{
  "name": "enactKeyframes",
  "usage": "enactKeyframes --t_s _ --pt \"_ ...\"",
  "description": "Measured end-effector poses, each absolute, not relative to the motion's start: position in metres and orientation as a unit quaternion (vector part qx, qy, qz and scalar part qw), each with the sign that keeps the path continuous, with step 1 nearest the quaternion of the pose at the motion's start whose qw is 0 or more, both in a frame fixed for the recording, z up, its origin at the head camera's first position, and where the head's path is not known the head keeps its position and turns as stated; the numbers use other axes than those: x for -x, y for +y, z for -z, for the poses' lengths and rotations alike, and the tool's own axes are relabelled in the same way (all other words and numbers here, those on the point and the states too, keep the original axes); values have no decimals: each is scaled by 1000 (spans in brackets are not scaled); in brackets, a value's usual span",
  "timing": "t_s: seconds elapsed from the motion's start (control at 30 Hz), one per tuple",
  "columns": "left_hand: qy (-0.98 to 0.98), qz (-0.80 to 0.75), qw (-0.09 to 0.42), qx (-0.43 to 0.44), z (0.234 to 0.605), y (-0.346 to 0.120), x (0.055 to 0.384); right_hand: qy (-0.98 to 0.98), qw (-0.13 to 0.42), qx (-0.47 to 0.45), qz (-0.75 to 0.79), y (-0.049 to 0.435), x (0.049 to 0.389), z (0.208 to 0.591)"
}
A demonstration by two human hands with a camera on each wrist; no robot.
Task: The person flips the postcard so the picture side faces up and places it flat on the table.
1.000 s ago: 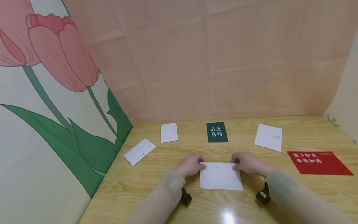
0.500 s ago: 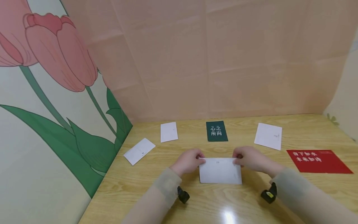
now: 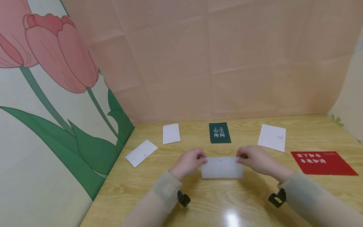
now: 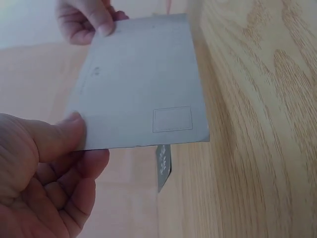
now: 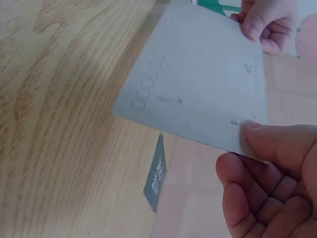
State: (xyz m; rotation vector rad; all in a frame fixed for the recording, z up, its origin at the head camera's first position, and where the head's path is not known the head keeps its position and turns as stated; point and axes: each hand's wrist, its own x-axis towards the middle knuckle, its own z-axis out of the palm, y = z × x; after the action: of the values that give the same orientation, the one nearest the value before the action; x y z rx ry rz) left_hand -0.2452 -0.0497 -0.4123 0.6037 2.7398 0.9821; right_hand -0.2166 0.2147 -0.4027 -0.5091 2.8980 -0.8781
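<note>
Between both hands a white postcard (image 3: 222,168) is held up, tilted, its printed back facing the person. My left hand (image 3: 189,162) pinches its upper left corner with thumb and curled fingers. At the upper right corner my right hand (image 3: 256,160) pinches it the same way. The left wrist view shows a small printed rectangle on the postcard (image 4: 143,84), near a lower corner. A row of small printed shapes runs along one edge of the postcard (image 5: 193,74) in the right wrist view. The postcard's front is hidden.
Around the wooden table (image 3: 215,205) lie white cards at the far left (image 3: 141,153), back left (image 3: 171,133) and back right (image 3: 272,137). A dark green card (image 3: 220,132) with white characters lies at the back, a red card (image 3: 324,163) at right.
Both hands have lifted the postcard from near the table and tilted it more upright, so it looks shorter in the head view. The other cards have stayed in place.
</note>
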Motion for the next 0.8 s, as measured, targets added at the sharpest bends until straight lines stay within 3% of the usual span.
enactKeyframes --t_s 0.37,0.8 --pt "916 -318 39 -243 410 -54 238 944 16 179 276 213 206 396" --pt "914 -286 27 -285 411 -59 231 947 -12 206 248 211 198 400"
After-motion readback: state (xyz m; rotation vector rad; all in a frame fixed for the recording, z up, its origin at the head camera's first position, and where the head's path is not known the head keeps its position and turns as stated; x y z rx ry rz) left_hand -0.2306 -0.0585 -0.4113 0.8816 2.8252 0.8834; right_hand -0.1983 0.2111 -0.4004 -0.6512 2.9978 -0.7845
